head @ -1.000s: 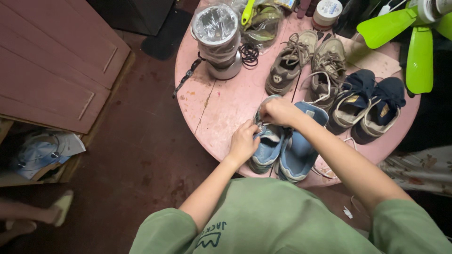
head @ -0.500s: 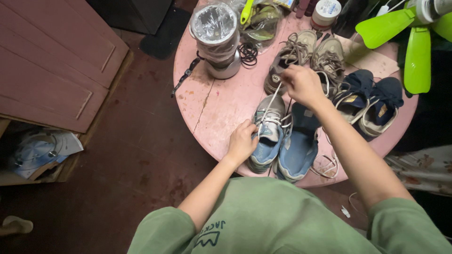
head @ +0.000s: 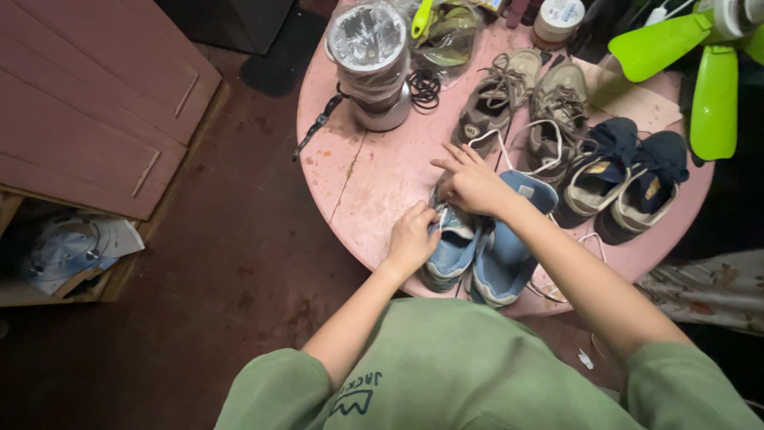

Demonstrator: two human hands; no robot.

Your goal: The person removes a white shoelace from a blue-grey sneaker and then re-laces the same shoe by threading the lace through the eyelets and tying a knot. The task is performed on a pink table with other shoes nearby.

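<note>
Far left: pink panelled cabinet door (head: 95,103), matte and scuffed, above a dark red, stained floor (head: 223,263). Then a round pink worktop (head: 358,175), paint cracked and blotched. At its far edge, a blender-like jar (head: 368,48) wrapped in crinkled clear plastic on a shiny metal base, with a coil of thin black cord (head: 423,86) just beside it.

Left hand (head: 412,236) curled at the near edge of the worktop, fingertips pinching the lace at the eyelets of a light blue sneaker (head: 447,253). Same grip and same place as half a second ago. Soft suede-like upper, pale rubber sole, twin shoe (head: 501,263) touching on its right.

Right hand (head: 471,183) back down on the upper part of that sneaker, thumb and inner fingers pressed together on the lace, forefinger stretched out. Half a second ago: lifted well up over the grey pair, drawing the white lace (head: 487,142) taut. Now slack, a flat cord looping loosely across the worktop. Probably one pull through an eyelet finished and the grip reset lower on the shoe.

Further right: two grey-brown mesh trainers (head: 485,111), laces untidy; two navy sneakers (head: 637,175) with cream soles, lying close together. Far right: glossy lime-green plastic fan blades (head: 711,103).
</note>
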